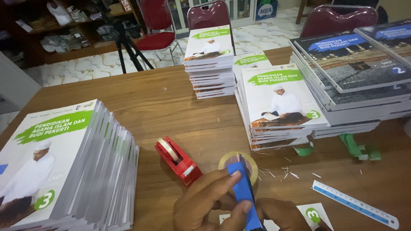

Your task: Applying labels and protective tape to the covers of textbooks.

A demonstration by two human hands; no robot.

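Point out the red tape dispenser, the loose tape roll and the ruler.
red tape dispenser (177,160), head view, on its red body.
tape roll (252,164), head view, on its right rim.
ruler (355,204), head view, mid-length on its face.

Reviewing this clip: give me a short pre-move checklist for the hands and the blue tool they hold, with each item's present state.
1. Left hand grips the blue tool: ok, fingers wrap its side.
2. Right hand supports the tool's lower end: ok, though partly cut off by the frame edge.
3. Blade out or retracted: cannot tell.
4. Tape roll within reach: ok, it lies flat just behind the tool.
5. Red tape dispenser clear of the hands: ok, it sits apart, to their left.
6. Ruler at hand: ok, it lies on the table to the right, untouched.
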